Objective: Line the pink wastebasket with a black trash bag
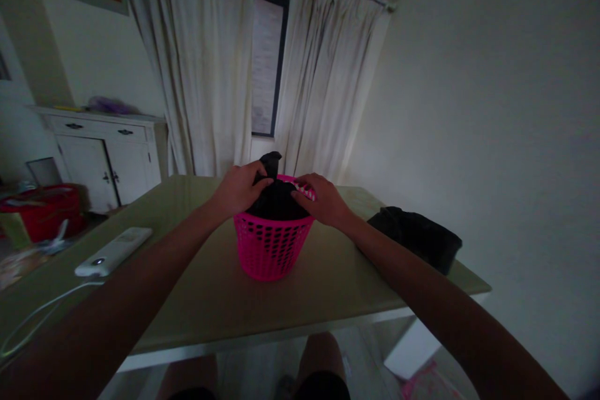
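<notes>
A pink plastic basket (269,250) with rows of holes stands upright on the table, a black plastic bag (276,201) bunched inside it. At the basket's left rim, my left hand (241,189) pinches a piece of the bag that sticks up above the rim. My right hand (323,200) is at the right rim, thumb reaching inward over the bag and fingers along the basket's edge. Whether its fingers grip the rim or the bag is partly hidden. The bottom of the basket's inside cannot be seen.
The table (210,297) has a greenish top. A black bag-like bundle (417,237) lies at its right, beyond my right forearm. On the left lies a white device (114,252) with a white cable (47,306). Behind stand a white cabinet (100,159) and curtains (206,62).
</notes>
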Motion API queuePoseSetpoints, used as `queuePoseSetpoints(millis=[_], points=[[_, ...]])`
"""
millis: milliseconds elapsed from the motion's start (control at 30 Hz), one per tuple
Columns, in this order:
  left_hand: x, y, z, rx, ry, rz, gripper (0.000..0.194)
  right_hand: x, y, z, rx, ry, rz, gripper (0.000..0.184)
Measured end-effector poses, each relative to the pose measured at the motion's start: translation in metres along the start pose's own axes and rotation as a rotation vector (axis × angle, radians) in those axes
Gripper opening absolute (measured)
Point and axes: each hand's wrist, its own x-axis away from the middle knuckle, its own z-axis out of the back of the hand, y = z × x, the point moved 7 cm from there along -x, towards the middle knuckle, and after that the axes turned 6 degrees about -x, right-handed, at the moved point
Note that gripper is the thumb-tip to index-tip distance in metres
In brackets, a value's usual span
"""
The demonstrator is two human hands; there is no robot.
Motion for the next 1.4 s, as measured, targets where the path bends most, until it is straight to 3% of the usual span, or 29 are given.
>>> queuePoseSetpoints(millis=[67,133,300,367,467,567,633,733,800,900,1000,1100,1200,1267,1400], points=[[0.0,0.01,-0.002,0.072,-0.014,-0.033,0.016,-0.003,-0.012,-0.005,0.014,-0.031,0.019,0.037],[0.0,0.012,-0.001,0.063,-0.007,-0.061,0.015,-0.005,-0.013,-0.008,0.084,-0.098,-0.012,0.023],[0.0,-0.018,0.01,-0.053,0.039,-0.022,0.014,-0.004,0.017,0.002,0.084,-0.066,-0.079,0.019],[0.003,-0.02,0.009,-0.014,0.025,-0.027,0.014,-0.003,0.022,0.004,0.018,-0.021,-0.071,0.018],[0.006,-0.003,0.001,0.132,-0.034,-0.068,0.029,-0.003,0.014,0.002,-0.108,0.05,-0.028,0.026],[0.003,0.009,-0.004,0.12,-0.04,-0.09,0.035,-0.007,0.007,-0.002,-0.292,0.057,0.002,0.028],[0.0,0.003,-0.004,0.066,-0.034,-0.098,0.03,-0.009,0.016,-0.003,-0.42,0.047,-0.042,0.023],[-0.001,-0.022,0.002,0.005,0.039,-0.04,0.024,-0.008,0.046,0.0,-0.571,0.083,-0.21,0.016],[0.001,-0.031,0.007,-0.075,0.109,-0.025,0.023,-0.007,0.059,0.0,-0.673,0.096,-0.29,0.02],[0.005,-0.026,0.009,-0.164,0.134,-0.063,0.018,-0.008,0.058,0.0,-0.817,0.087,-0.298,0.034],[0.003,-0.029,0.019,-0.108,0.205,0.027,0.014,-0.011,0.052,0.007,-0.91,0.146,-0.282,0.037],[0.001,-0.05,0.033,0.001,0.332,0.189,0.01,-0.009,0.054,0.012,-0.988,0.186,-0.298,0.036],[0.003,-0.068,0.037,0.089,0.38,0.284,0.01,-0.006,0.061,0.009,-1.017,0.146,-0.33,0.039],[0.003,-0.067,0.033,0.18,0.346,0.248,0.017,-0.004,0.06,0.008,-0.998,0.115,-0.314,0.039],[-0.003,-0.036,0.019,0.401,0.162,0.075,0.031,-0.006,0.036,0.009,-0.791,-0.029,-0.16,0.038]])
